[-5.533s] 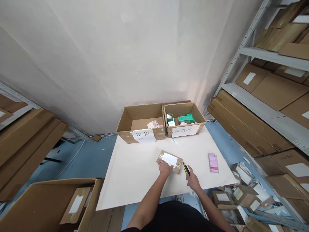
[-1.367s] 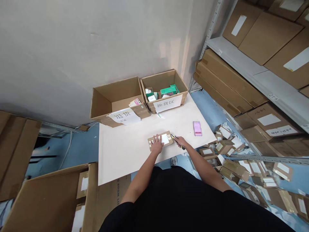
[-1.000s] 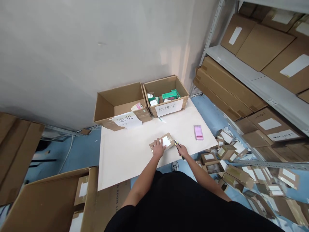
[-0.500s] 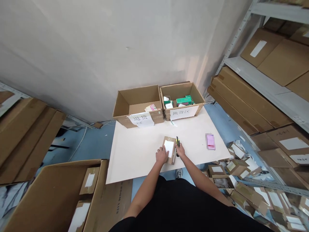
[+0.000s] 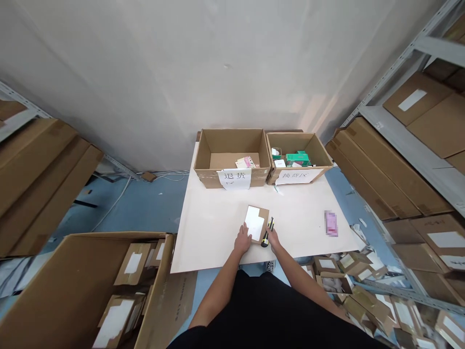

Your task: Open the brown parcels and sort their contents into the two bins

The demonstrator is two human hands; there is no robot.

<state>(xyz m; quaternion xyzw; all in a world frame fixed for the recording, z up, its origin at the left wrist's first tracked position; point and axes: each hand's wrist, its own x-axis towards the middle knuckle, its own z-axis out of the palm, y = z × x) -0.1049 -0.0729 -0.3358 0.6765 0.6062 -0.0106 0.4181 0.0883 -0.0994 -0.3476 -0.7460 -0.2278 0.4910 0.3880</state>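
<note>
A small brown cardboard box (image 5: 265, 215) with a white label on its upper face is near the front edge of the white table (image 5: 210, 232). My left hand (image 5: 243, 238) grips the box at its lower left corner. In my right hand (image 5: 273, 238) is a black and yellow utility knife (image 5: 268, 232), held along the box's right side with its slim end pointing away from me. Whether the blade is out cannot be made out.
Behind stand two open cartons with handwritten signs: the left one (image 5: 205, 180) holds some printed cards, the right one (image 5: 327, 159) green and white boxes. A blurred pink item (image 5: 331, 224) lies at the table's right. A large carton (image 5: 90, 236) stands at left, and parcels (image 5: 366, 295) lie heaped at right.
The small box has turned, and its label now shows larger. The knife has tilted beside it, still in my right hand. My view has shifted a little to the left.
</note>
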